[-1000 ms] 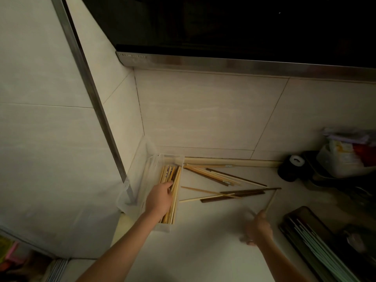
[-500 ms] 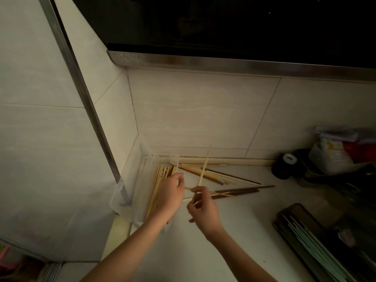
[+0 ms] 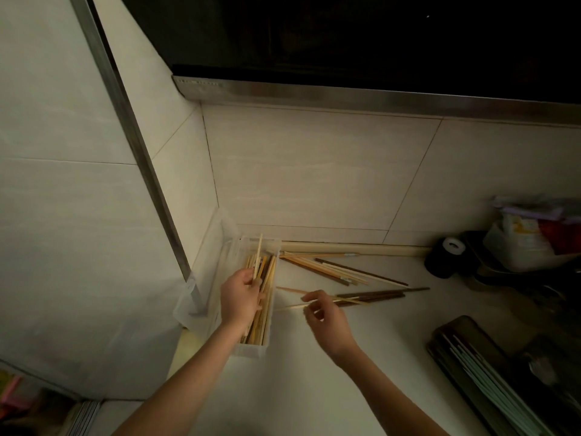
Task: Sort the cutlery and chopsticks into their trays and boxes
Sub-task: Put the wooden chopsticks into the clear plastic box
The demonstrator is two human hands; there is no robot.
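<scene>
A clear plastic box [image 3: 251, 349] stands in the counter's left corner, filled with several pale wooden chopsticks. My left hand [image 3: 239, 297] hovers over the box, shut on a light chopstick [image 3: 258, 251] that points up toward the wall. My right hand [image 3: 325, 319] is just right of the box with fingers loosely apart, its fingertips at a pale chopstick [image 3: 290, 306] lying on the counter. Beyond it lie loose light chopsticks [image 3: 327, 269] and dark brown chopsticks [image 3: 377, 295].
A dark tray [image 3: 465, 360] holding pale green chopsticks sits at the right front. A black tape roll [image 3: 445, 258] and a cluttered dish of packets [image 3: 531, 247] stand at the back right. Tiled walls close the left and back; a steel-edged hood hangs overhead.
My right hand passed the light chopstick to my left hand, which now holds it over the box. My right hand has drawn back to the counter beside the box.
</scene>
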